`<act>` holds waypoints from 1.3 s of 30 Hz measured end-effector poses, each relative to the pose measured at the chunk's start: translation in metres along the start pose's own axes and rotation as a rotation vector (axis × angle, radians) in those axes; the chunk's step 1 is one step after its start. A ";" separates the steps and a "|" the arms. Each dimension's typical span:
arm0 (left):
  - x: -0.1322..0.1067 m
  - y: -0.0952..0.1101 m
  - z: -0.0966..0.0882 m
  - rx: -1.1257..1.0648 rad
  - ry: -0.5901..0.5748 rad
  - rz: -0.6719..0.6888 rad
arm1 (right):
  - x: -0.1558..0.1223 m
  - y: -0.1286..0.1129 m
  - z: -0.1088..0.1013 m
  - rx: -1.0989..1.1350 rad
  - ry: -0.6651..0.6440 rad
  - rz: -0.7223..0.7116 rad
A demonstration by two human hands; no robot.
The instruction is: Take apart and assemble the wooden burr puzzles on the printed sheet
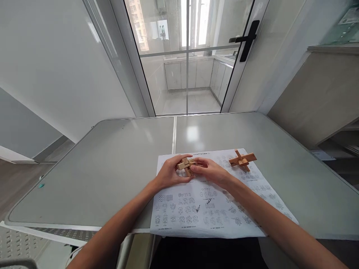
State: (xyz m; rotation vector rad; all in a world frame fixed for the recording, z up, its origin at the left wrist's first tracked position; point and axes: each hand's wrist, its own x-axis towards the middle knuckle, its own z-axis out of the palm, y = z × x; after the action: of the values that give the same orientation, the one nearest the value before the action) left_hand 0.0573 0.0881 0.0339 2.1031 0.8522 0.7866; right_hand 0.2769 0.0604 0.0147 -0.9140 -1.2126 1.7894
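Between my two hands is a wooden burr puzzle [185, 164], made of interlocking light-brown sticks, held just over a printed instruction sheet [193, 190]. My left hand [171, 172] wraps round its left side, with fingers along the top and the thumb underneath. From the right, my right hand [207, 169] pinches the puzzle with thumb and fingers; the fingertips partly hide its right end. A second wooden puzzle [242, 160], darker and cross-shaped, rests on the upper right of the sheet, apart from my hands. The sheet carries rows of small diagrams and two pen check marks.
The grey folding table [112, 168] has a seam down its middle. Beyond its far edge stands a glass door [193, 74] with a black handle [248, 40]. A small teal bit [41, 185] lies near the left edge. Wooden shelving [316, 89] stands at the right.
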 end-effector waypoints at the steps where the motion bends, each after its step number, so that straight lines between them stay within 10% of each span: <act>1: 0.000 0.000 0.000 -0.003 -0.004 0.001 | 0.000 0.000 -0.001 0.006 -0.012 0.002; 15: 0.000 0.004 -0.002 0.000 0.026 0.005 | 0.000 -0.006 0.003 0.109 -0.160 -0.021; 39: -0.001 0.003 0.001 0.066 0.075 0.067 | 0.000 -0.003 0.014 -0.139 0.073 -0.188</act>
State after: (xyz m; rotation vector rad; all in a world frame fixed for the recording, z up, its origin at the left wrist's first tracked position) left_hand 0.0583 0.0857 0.0358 2.1812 0.8619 0.8884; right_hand 0.2652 0.0551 0.0213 -0.9030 -1.3427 1.5267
